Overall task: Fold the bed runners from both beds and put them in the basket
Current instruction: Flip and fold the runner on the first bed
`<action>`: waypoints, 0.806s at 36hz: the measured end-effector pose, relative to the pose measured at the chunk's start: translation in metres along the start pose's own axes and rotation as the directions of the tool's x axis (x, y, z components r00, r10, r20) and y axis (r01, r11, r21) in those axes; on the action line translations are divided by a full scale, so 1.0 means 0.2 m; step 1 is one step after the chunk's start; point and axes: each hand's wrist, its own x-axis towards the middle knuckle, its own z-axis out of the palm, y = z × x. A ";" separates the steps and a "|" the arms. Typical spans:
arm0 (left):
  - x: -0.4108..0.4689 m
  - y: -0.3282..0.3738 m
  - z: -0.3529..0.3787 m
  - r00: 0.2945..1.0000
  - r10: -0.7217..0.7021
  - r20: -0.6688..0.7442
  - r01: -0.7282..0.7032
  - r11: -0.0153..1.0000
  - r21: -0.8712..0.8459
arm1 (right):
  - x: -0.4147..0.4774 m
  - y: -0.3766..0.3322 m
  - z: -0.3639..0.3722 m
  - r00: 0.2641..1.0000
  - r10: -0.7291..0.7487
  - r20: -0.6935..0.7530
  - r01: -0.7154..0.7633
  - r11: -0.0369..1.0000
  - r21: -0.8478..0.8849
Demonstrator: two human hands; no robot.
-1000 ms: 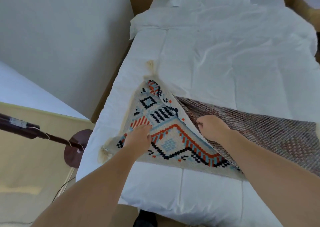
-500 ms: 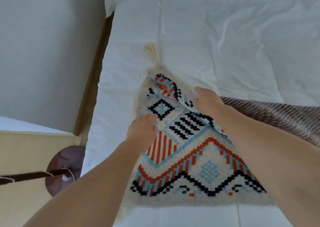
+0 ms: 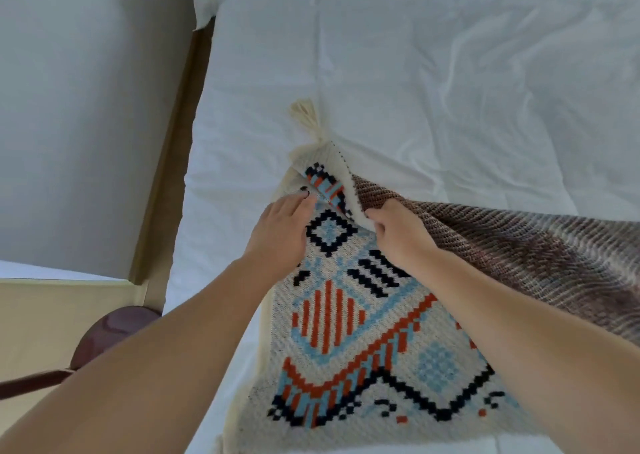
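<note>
Bed runner [image 3: 346,332] on white bed [image 3: 415,72], left hand [image 3: 280,235] pressing flat; right hand [image 3: 398,235] gripping its folded edge

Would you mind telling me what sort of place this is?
Probably a bedroom, perhaps a hotel room: a bed made up in white linen, a patterned bed runner with a tassel lying on it, and what looks like a lamp base beside it.

Grey wall [image 3: 86,107], wood frame [image 3: 172,162], round brown base [image 3: 110,332], poss. lamp

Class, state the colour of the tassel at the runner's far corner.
The tassel is cream; head view.
</note>
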 end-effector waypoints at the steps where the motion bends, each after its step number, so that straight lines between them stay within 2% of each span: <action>1: 0.04 0.01 -0.01 1.000 0.024 0.007 -0.024 0.999 0.026 | -0.04 0.00 0.02 0.999 -0.034 0.004 0.034 0.999 -0.004; 4: 0.15 0.06 -0.04 0.991 0.101 0.084 -0.109 0.989 0.100 | -0.14 -0.01 0.08 0.995 -0.094 0.018 0.094 0.996 0.004; 8: 0.25 0.13 0.00 0.946 0.252 0.206 -0.299 0.922 0.246 | -0.23 0.00 0.14 0.989 -0.143 0.040 0.143 0.990 -0.003; 13: 0.26 0.10 0.07 0.916 0.314 0.250 -0.376 0.891 0.256 | -0.30 0.01 0.17 0.978 -0.197 0.065 0.200 0.979 -0.048; 16: 0.22 0.07 0.08 0.929 0.305 0.209 -0.349 0.911 0.219 | -0.32 0.04 0.17 0.981 -0.187 0.054 0.192 0.974 -0.118; 18: 0.17 0.04 0.07 0.946 0.271 0.178 -0.309 0.919 0.246 | -0.33 0.07 0.18 0.989 -0.128 0.067 0.139 0.971 -0.195; 21: 0.07 -0.02 0.06 0.953 0.219 0.208 -0.270 0.927 0.260 | -0.33 0.13 0.18 0.992 -0.006 0.126 0.048 0.941 -0.336; 23: 0.00 -0.05 0.07 0.956 0.184 0.230 -0.239 0.940 0.241 | -0.34 0.16 0.20 0.988 0.028 0.154 0.040 0.907 -0.420; 26: -0.11 -0.10 0.12 0.969 0.171 0.179 -0.198 0.969 0.149 | -0.35 0.18 0.24 0.985 0.020 0.174 0.061 0.890 -0.452; 29: -0.20 -0.11 0.16 0.976 0.143 0.163 -0.150 0.988 0.031 | -0.40 0.19 0.25 0.991 0.005 0.134 0.049 0.916 -0.398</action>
